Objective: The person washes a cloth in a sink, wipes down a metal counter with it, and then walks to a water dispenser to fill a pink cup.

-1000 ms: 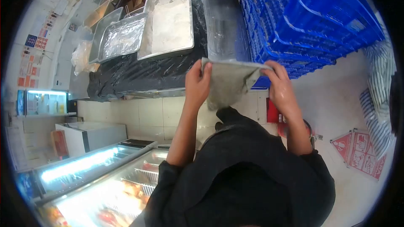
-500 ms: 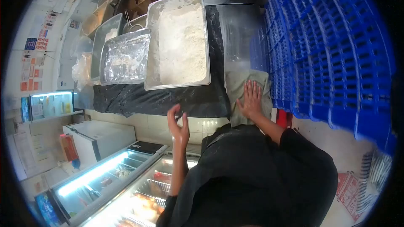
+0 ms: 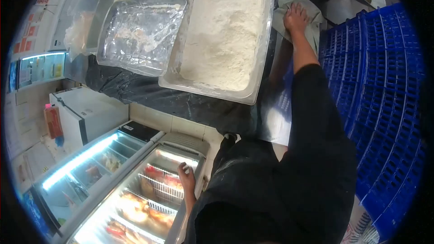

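A person in black sleeves is leaning over a counter (image 3: 149, 95) that is lying under dark plastic sheeting, with a wall of stacked blue crates (image 3: 384, 108) rising along its right side. Below the counter's tiled front, a lit glass-topped freezer (image 3: 135, 190) is glowing, packed goods showing through its lid, and a white chest freezer (image 3: 86, 113) is standing beside it.

On the counter, a large metal tray (image 3: 257, 63) is sitting heaped with pale flour (image 3: 221, 40). Just to its left, a smaller tray (image 3: 140, 36) is lying partly on top of other pans — it is lined with crinkled clear film and dusted with white. A clear plastic bag (image 3: 77, 31) is slumping at the far left edge.

The right hand (image 3: 296, 16) is reaching to the far end of the counter, palm down and fingers spread flat, pressing on a grey-green cloth (image 3: 314, 22). The cloth is lying crumpled between the flour tray's far right corner and the blue crates, touching the tray's rim.

The left hand (image 3: 186, 178) is hanging low at the person's side, fingers loosely curled and holding nothing, resting against the edge of the glass-topped freezer — well apart from the cloth.
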A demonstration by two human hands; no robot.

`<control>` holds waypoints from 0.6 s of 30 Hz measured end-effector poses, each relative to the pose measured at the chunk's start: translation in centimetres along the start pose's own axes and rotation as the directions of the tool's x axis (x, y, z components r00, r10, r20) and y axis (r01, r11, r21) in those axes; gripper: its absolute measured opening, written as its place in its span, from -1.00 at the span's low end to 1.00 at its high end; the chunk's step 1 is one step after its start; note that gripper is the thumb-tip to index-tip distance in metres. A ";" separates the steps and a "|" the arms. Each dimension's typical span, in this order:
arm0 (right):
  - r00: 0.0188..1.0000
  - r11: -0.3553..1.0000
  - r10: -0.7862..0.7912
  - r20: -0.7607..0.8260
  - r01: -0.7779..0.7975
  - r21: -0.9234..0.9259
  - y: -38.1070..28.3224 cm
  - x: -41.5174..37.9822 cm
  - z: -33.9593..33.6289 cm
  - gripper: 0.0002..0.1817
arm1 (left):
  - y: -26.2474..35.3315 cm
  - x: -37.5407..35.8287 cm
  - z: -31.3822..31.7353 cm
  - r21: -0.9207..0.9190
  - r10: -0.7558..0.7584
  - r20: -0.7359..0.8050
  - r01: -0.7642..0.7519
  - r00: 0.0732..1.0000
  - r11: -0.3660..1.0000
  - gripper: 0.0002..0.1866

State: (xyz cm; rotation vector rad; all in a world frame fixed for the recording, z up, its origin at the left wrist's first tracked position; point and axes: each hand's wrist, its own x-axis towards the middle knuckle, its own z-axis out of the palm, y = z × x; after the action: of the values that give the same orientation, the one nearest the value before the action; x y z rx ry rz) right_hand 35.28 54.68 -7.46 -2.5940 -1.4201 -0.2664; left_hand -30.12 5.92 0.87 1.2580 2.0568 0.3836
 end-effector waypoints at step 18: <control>0.742 0.943 -0.328 0.585 0.293 0.156 15.8 -50.0 -9.6 -0.41 | -16.6 11.4 1.8 -0.144 -0.465 0.252 0.508 0.849 0.849 -0.62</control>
State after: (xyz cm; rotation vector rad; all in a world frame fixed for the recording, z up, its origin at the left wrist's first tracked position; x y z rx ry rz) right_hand 21.42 3.34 -11.04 -2.4838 -2.0272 0.6297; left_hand -43.29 7.57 -14.39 0.5844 2.0057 0.2054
